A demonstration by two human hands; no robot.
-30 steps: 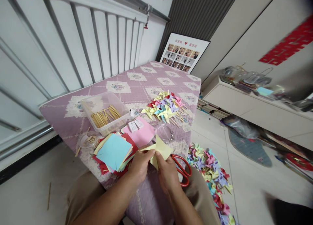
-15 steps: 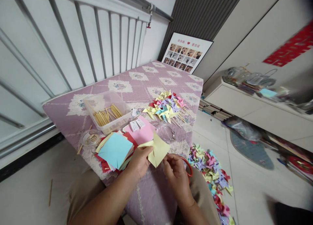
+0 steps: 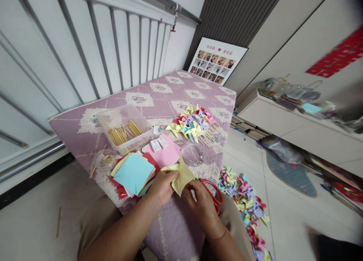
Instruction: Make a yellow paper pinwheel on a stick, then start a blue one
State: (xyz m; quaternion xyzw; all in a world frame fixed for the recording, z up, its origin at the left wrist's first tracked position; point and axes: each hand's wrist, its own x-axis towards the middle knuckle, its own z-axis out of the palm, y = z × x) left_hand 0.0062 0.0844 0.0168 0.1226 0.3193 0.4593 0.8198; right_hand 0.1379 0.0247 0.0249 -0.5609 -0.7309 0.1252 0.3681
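A pale yellow paper pinwheel, its slit corners partly folded in, is pinched at its centre by my left hand. My right hand has closed fingers at the pinwheel's lower right edge; its fingertips are partly hidden. Scissors with red handles lie just right of that hand. Left of my left hand is a stack of square paper sheets, light blue on top, with slits cut at the corners. Pink paper lies behind the pinwheel, with small white boxes on it.
A clear plastic tub holds thin wooden sticks, beside a small round dish of short pieces. Finished pinwheels are heaped at the table's far right, near a clear round lid. More pinwheels lie piled down on the right.
My right hand has moved slightly left and up onto the yellow paper. The paper's right-hand blade is now folded further in, and more of the red scissors shows.
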